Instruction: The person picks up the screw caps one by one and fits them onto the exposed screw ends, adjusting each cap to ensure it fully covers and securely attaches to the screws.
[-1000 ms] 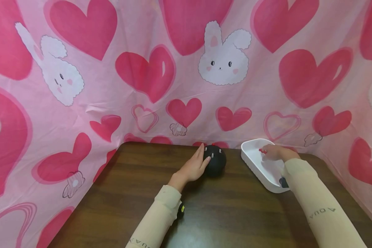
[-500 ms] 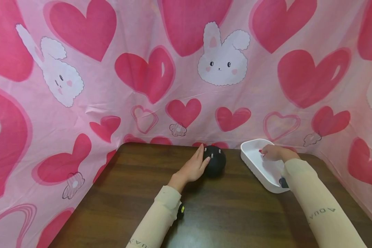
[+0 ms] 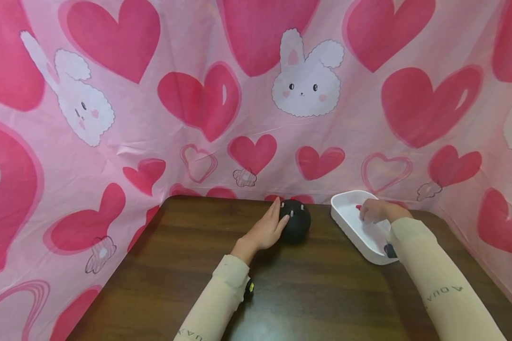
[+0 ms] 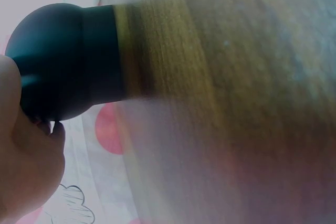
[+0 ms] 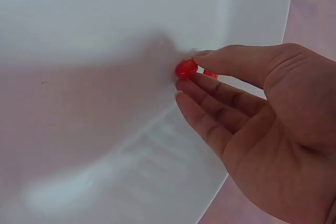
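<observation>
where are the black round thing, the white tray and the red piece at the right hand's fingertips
Black round thing (image 3: 297, 228), head view: its rounded front.
White tray (image 3: 368, 233), head view: its bare inside floor.
Red piece (image 5: 186, 70), right wrist view: its rounded end.

Item one: your left hand (image 4: 32, 169), at the view's left edge, partly cropped, set against the rounded body of item two. Item two: a black object (image 4: 52, 59), bulbous, smooth, with a straight-sided base; shown lying sideways to you, base toward the tabletop. Item three: the tabletop (image 4: 241, 77), brown wood grain, blurred and hazy in your view. Item four: a pale cloth (image 4: 76, 148), bearing a cropped pinkish-red patch and a black line-drawn scalloped outline.
</observation>
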The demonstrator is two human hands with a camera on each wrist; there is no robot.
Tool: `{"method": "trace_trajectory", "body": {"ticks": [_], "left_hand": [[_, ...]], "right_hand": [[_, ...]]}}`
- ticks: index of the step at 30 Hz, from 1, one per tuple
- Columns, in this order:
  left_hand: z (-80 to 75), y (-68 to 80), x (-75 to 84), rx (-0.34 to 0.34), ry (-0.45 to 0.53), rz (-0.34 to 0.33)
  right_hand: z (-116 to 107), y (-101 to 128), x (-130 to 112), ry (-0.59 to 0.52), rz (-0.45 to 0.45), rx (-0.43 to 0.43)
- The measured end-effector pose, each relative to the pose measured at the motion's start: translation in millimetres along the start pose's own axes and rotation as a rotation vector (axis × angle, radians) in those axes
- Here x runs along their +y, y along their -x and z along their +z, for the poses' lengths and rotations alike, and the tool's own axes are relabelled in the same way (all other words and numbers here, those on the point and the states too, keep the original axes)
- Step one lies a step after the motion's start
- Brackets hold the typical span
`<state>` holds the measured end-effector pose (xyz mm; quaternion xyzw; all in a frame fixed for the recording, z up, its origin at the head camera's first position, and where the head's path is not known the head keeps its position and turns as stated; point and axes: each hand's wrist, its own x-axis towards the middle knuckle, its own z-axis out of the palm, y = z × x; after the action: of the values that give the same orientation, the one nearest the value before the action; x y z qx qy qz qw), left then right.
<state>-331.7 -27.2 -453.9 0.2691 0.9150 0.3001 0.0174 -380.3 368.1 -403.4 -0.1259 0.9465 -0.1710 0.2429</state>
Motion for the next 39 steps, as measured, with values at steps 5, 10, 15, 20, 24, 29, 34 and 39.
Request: {"method": "trace_trajectory", "body": {"ticks": [5,10,15,20,24,29,34,39], "left_hand": [[0.0,-0.7,1.2,-0.001,-0.007,0.004],[-0.9,0.3,2.5,0.003,-0.004,0.010],[0.0,0.6,2.6,0.008,0.000,0.016],[0.5,0.4,1.8,0.007,0.005,0.013],[-0.1,0.2,0.9,0.010,0.006,0.009],[0.1,0.5,-0.3,0.011,0.006,0.007],[1.0,0.7,-1.5,0.011,0.003,0.005],[0.8,0.2,-1.8,0.014,0.011,0.008]], "right_hand": [[1.8,3.8,-4.2,-0.042,0.040,-0.026],[8.1,6.0,-7.3,-0.050,0.022,-0.060],[9.9,9.3,-11.2,-0.054,0.056,-0.089],[9.4,9.6,-11.5,-0.069,0.065,-0.100],[8.1,8.0,-10.6,-0.084,0.068,-0.074],[5.8,6.5,-11.8,-0.080,-0.013,-0.035],[2.5,6.9,-13.2,-0.062,-0.098,0.020],[-1.0,5.9,-15.3,-0.015,-0.140,0.066]]}}
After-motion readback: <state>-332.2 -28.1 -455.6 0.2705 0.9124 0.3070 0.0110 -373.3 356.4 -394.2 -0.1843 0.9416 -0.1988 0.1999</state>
